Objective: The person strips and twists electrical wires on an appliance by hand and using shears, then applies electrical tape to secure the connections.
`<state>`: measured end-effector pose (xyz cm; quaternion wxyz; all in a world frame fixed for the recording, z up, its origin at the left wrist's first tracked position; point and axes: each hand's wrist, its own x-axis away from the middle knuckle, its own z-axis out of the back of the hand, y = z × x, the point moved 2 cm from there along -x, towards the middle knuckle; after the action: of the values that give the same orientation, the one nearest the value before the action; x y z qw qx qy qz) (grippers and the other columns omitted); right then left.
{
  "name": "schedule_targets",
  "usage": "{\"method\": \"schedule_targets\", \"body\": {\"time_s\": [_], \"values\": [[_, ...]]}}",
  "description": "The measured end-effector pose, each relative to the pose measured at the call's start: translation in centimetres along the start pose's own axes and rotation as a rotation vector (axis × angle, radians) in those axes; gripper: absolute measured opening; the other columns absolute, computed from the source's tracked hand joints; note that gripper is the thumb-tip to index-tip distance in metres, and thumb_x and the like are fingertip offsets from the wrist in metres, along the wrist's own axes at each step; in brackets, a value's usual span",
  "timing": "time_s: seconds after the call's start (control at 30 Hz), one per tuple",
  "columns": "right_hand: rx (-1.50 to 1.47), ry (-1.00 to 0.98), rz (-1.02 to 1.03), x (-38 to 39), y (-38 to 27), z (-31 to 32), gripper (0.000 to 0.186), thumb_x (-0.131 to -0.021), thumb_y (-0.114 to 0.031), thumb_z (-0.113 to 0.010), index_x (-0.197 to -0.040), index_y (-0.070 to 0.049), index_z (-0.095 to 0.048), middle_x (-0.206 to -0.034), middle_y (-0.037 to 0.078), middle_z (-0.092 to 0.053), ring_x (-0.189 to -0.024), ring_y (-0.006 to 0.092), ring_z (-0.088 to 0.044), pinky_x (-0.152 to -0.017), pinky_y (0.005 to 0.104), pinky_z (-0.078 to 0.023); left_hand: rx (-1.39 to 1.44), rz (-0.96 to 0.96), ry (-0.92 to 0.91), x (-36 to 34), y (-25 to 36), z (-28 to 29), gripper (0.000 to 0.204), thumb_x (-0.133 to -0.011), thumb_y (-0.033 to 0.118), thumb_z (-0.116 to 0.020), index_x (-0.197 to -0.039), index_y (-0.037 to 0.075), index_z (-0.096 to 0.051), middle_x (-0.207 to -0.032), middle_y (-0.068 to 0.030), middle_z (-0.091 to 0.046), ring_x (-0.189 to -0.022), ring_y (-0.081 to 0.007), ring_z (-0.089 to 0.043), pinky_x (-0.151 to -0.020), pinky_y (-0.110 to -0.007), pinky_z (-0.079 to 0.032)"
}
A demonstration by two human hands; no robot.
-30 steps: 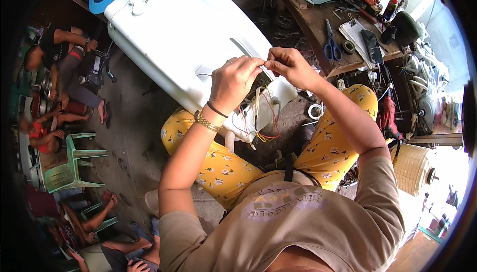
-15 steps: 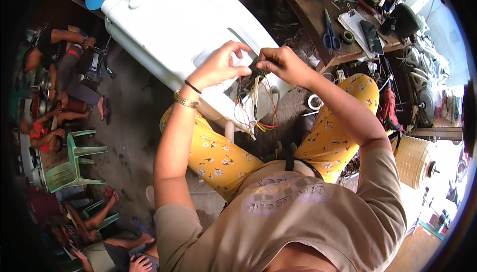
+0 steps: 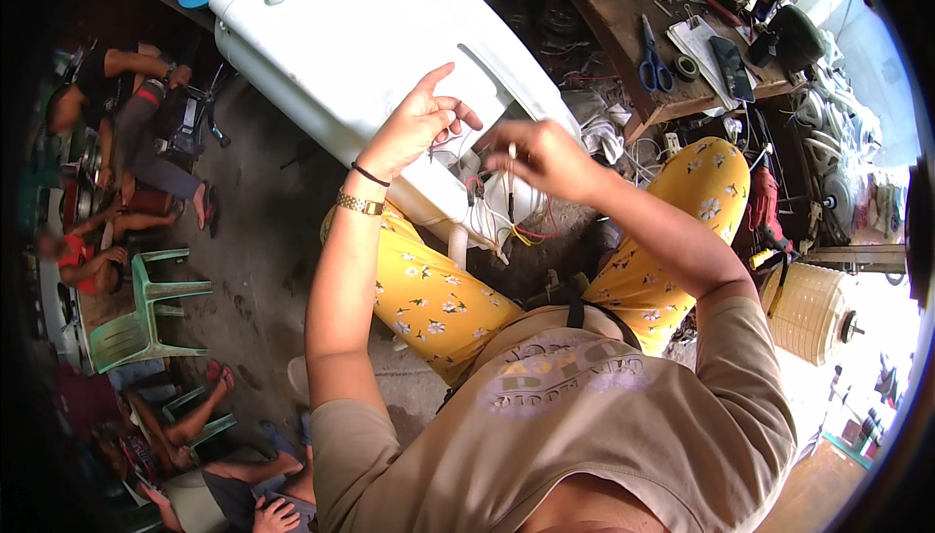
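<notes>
A large white plastic appliance body (image 3: 360, 36) with a blue rim lies tilted in front of me. Red, yellow, black and white wires (image 3: 506, 221) come out of an opening at its near end. Over the white panel, left of that opening, is my left hand (image 3: 424, 124), one finger stretched out and the others loosely bent apart. My right hand (image 3: 545, 158) hovers just above the wires, its fingers bent and blurred by motion. A white wire end shows at its fingertips; whether they grip it I cannot make out.
A wooden workbench (image 3: 623, 36) at far right carries blue-handled scissors (image 3: 654, 70), a tape roll (image 3: 687, 67), a clipboard and a phone (image 3: 730, 67). A red power drill (image 3: 767, 207) hangs by my right knee. Green chairs (image 3: 146, 309) and several seated people are at left.
My hands, which were together at a dark bundle of wires, have moved apart. The left has lifted off; the right has come nearer, and the dark bundle is lower.
</notes>
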<state>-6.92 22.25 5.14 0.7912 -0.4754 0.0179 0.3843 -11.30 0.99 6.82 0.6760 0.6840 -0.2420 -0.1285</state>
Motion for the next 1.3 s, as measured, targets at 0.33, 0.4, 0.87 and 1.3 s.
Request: {"method": "schedule_targets", "body": {"time_s": [0.33, 0.4, 0.87, 1.3], "values": [[0.695, 0.232, 0.353, -2.2, -0.2, 4.3, 0.02, -0.081, -0.022, -0.07, -0.099, -0.014, -0.068, -0.083, 0.001, -0.061, -0.075, 0.02, -0.065, -0.058, 0.0334, -0.054, -0.209, -0.025, -0.067, -1.7, 1.5, -3.4, 0.067, -0.096, 0.0, -0.05, -0.154, 0.008, -0.019, -0.101, -0.0116, -0.067, -0.081, -0.0092, -0.06, -0.063, -0.018, -0.043], [0.741, 0.209, 0.348, -2.1, -0.5, 4.6, 0.017, -0.08, -0.022, -0.07, -0.093, -0.011, -0.065, -0.083, 0.002, -0.061, -0.076, 0.0202, -0.065, -0.059, 0.0331, -0.054, -0.222, -0.056, -0.06, -1.7, 1.3, -3.9, 0.055, -0.096, 0.003, -0.051, -0.148, 0.006, -0.032, -0.098, -0.0095, -0.068, -0.079, -0.0086, -0.059, -0.063, -0.019, -0.043], [0.406, 0.249, 0.023, 1.6, 0.7, 5.7, 0.01, -0.087, -0.004, -0.063, -0.095, -0.003, -0.057, -0.083, 0.013, -0.062, -0.078, 0.0312, -0.064, -0.067, 0.0386, -0.051, -0.642, -0.119, -0.038, -0.6, 1.1, -4.7, 0.022, -0.1, 0.013, -0.051, -0.098, -0.001, -0.068, -0.068, 0.003, -0.05, -0.065, -0.0066, -0.046, -0.062, -0.022, -0.041], [-0.103, 0.22, -0.429, 9.7, 1.5, -1.1, 0.059, -0.081, -0.008, -0.072, -0.134, -0.007, -0.045, -0.095, 0.008, -0.061, -0.062, 0.0163, -0.055, -0.061, 0.0311, -0.047, 0.128, -0.381, 0.535, 6.5, 0.6, -0.7, 0.031, -0.101, 0.011, -0.051, -0.13, 0.0, -0.056, -0.066, 0.0077, -0.036, -0.052, 0.0005, -0.025, -0.043, -0.017, -0.023]]}}
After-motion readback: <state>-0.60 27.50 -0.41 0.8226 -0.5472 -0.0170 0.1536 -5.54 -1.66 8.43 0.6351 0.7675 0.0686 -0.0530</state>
